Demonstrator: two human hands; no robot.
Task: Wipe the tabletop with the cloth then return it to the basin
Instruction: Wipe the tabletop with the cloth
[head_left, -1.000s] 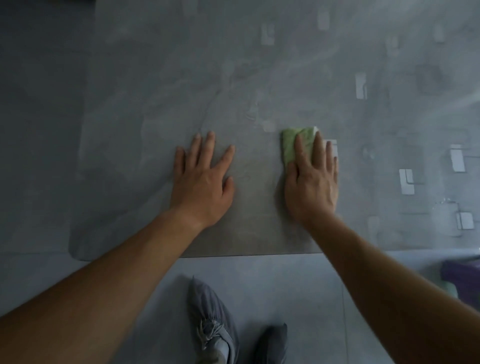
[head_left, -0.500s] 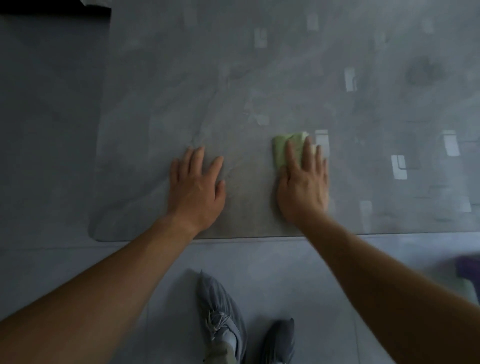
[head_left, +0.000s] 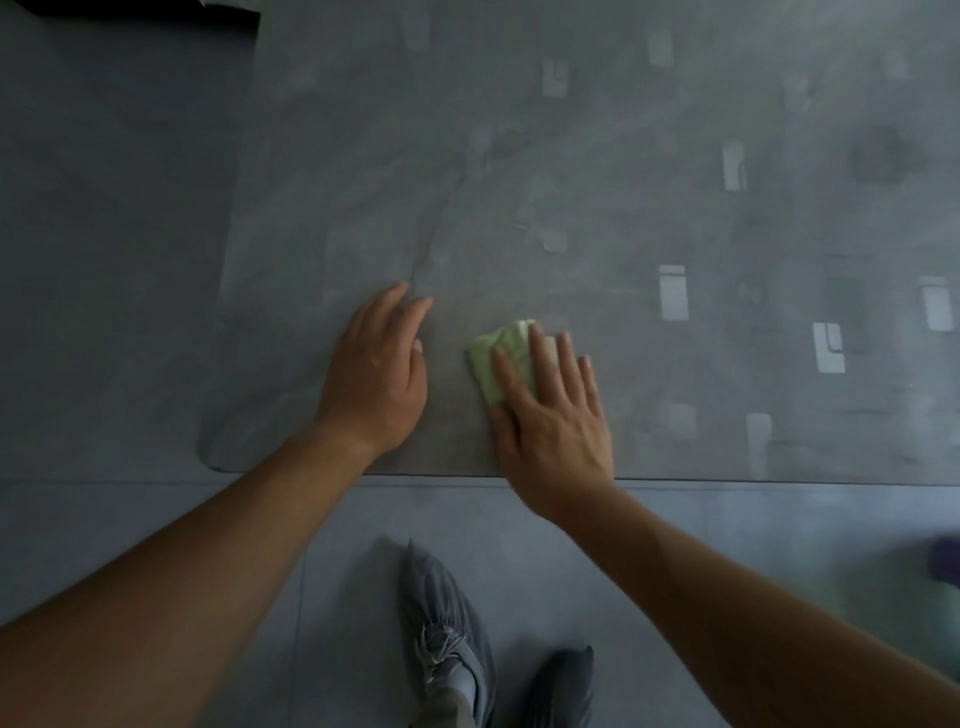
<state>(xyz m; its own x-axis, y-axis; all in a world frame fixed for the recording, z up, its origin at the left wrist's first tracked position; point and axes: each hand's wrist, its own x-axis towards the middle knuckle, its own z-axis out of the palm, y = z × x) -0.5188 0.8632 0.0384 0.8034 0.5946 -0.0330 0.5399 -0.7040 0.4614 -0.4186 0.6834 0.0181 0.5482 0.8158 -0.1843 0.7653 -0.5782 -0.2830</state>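
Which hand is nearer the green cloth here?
Right. The right hand lies flat on the green cloth, pressing it to the tabletop; the left hand rests beside it, apart.

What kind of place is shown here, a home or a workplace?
Probably an indoor room, perhaps a dining area; home or workplace cannot be told. A glossy grey stone-look tabletop reflects windows, the floor is large grey tiles, and the right hand presses a green cloth on it.

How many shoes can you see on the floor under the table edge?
2. A grey laced shoe is on the floor below the table's near edge, between the arms; a darker shoe is just right of it, cut off by the frame's bottom.
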